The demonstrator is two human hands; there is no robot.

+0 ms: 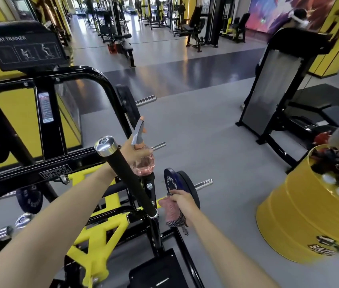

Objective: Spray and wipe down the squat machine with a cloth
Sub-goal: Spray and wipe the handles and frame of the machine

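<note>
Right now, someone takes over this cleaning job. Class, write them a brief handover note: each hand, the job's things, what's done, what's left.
Left grip holds the spray bottle, raised just behind the black handle of the squat machine.
Right grip holds the bunched cloth, low beside the weight plate.
Done: nothing visibly wet or wiped.
Left: spray, then wipe the machine.

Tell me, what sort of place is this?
A gym, almost surely: a black-and-yellow steel squat machine, its black "Squat Trainer" placard, and a round black weight plate.
</note>
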